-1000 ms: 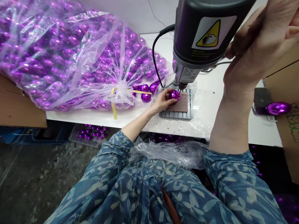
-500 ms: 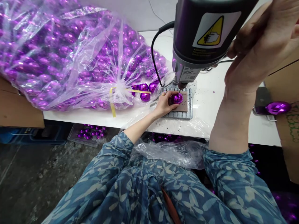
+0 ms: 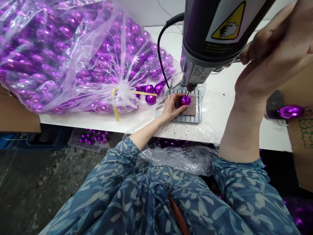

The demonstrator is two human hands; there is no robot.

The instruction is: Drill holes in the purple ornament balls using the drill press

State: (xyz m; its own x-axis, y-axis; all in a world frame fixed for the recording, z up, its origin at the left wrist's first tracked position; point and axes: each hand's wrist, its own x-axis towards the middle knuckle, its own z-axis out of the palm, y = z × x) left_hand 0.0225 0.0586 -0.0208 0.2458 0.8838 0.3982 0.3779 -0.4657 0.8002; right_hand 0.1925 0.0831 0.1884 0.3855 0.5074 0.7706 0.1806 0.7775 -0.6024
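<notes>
My left hand (image 3: pixel 171 106) pinches a shiny purple faceted ball (image 3: pixel 185 100) between thumb and fingers. The ball rests on a brown square board (image 3: pixel 190 110) on the grey slotted base (image 3: pixel 198 117) of a small drill press (image 3: pixel 207 36). From the chuck (image 3: pixel 191 87) a thin bit reaches down to the top of the ball; whether it has entered cannot be made out. Up at the right side of the machine, my right hand (image 3: pixel 269 49) is curled closed around the press's lever, which is mostly hidden by the fingers and motor housing.
A large tied clear bag (image 3: pixel 80 58) of purple balls fills the left of the white table (image 3: pixel 80 124). Loose balls (image 3: pixel 151 99) lie by its knot. One ball (image 3: pixel 290 112) sits at right near cardboard (image 3: pixel 303 153). A clear bin (image 3: pixel 85 145) of balls is below.
My right hand has come down slightly at the lever. My left hand keeps the ball in place under the bit. The whole view has shifted a little.
</notes>
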